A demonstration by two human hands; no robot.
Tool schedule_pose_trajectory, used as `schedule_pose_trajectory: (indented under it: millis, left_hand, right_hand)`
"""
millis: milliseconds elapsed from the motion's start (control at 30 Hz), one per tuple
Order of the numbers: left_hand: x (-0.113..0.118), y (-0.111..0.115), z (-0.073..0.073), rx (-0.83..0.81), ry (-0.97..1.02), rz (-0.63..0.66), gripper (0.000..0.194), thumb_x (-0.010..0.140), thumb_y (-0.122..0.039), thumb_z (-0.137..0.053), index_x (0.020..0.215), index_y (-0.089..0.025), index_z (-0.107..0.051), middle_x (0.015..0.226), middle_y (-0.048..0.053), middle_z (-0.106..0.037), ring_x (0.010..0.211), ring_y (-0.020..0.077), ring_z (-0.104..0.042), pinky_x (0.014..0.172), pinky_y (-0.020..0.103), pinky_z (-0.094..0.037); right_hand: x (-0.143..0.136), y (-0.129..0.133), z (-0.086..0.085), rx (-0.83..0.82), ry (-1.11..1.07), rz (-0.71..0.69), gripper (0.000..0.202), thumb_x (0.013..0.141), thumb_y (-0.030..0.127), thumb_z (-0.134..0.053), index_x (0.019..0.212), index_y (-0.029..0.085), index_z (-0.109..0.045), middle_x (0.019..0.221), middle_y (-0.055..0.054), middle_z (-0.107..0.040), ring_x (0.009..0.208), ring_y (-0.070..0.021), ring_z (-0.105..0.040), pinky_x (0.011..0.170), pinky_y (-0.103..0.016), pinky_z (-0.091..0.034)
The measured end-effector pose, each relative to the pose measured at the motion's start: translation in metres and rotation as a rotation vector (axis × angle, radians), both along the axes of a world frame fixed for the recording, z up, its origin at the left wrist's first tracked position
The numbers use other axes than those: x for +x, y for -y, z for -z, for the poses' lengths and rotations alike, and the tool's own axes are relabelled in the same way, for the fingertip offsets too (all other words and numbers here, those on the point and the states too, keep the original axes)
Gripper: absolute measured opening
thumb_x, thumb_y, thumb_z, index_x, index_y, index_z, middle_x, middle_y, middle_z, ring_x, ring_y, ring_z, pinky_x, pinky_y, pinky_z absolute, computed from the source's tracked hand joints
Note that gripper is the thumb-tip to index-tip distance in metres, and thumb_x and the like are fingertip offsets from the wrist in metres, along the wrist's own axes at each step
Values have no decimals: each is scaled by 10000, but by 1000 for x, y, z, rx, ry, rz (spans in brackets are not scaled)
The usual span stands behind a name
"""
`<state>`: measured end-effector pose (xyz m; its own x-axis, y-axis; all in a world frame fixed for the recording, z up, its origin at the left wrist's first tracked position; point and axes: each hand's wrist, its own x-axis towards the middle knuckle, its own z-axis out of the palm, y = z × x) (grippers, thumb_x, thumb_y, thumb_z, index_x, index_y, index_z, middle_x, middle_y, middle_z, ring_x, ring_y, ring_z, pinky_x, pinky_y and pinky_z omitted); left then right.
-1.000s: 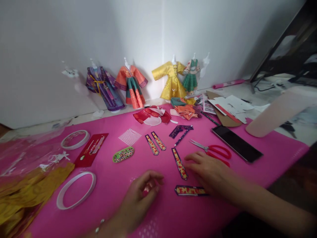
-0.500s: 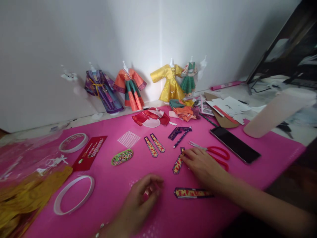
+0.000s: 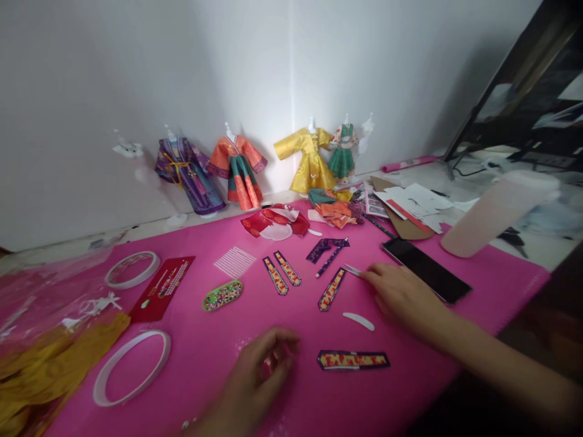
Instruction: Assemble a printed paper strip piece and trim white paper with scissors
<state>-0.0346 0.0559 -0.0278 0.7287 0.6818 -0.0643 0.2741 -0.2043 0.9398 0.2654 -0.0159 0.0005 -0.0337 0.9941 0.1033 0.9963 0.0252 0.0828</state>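
My right hand (image 3: 401, 291) is closed over the scissors (image 3: 353, 270); their blades stick out to the left and the red handles are hidden under it. Just left of the blades lies a floral patterned strip (image 3: 332, 290) with a dark border. A small white curved piece (image 3: 359, 320) lies below that hand. Nearer me is a longer patterned strip (image 3: 353, 360), lying crosswise. My left hand (image 3: 262, 373) hovers low over the pink mat, fingers loosely curled and thumb apart, with nothing visible in it. Farther off lies a pair of bead-edged strips (image 3: 281, 272).
On the pink mat (image 3: 218, 364) are a green bead tray (image 3: 223, 295), a bead sheet (image 3: 234, 262), a red card (image 3: 161, 288), tape rolls (image 3: 132, 367), a phone (image 3: 428, 270) and a pale bottle (image 3: 496, 212). Dressed doll forms (image 3: 237, 164) stand by the wall.
My right hand has moved from the patterned strip rightward onto the scissors, uncovering the strip and the white curved piece. My left hand stays nearly in place; the view has shifted slightly.
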Motion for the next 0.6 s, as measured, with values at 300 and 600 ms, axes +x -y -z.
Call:
schedule_pose_trajectory:
  millis: [300, 600]
  left_hand:
    - [6, 0, -9, 36, -72, -22, 191, 888, -298, -552, 1036, -198, -620, 877, 66, -669, 745, 197, -578, 673, 295, -442]
    - [-3, -28, -42, 574, -132, -167, 133, 918, -179, -458, 966, -209, -579, 845, 28, -610, 687, 156, -568, 642, 262, -456]
  right_hand:
    - [18, 6, 11, -20, 64, 115, 214, 902, 127, -463, 932, 128, -675, 827, -131, -671, 749, -278, -666, 631, -353, -444]
    - [22, 7, 25, 110, 2, 77, 187, 842, 96, -491, 866, 137, -672, 788, -132, -664, 758, -303, -668, 651, -377, -458]
